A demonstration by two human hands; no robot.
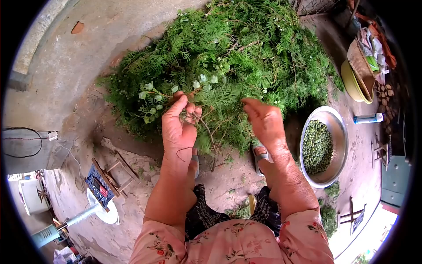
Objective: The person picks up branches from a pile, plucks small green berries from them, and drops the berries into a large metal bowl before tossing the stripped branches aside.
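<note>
My left hand (179,125) is closed, thumb and fingers pinching a leafy conifer branch (220,97) that carries pale green seed cones (202,79). The branch spreads to the right of that hand, over the big heap of cut green conifer branches (263,57). More cones (151,101) show just left of my fingertips. To the right of the held branch, my right hand (266,121) has its fingers curled together; whether anything sits between them is hidden. A metal basin (339,132) at the right holds many small green cones (317,147).
A yellow basin (349,83) with a woven basket (360,66) stands at the far right, near a blue-and-white tube (368,118). A small wooden stool (121,174) and a standing fan (99,204) are on the left. Sandalled feet (260,154) are below my hands.
</note>
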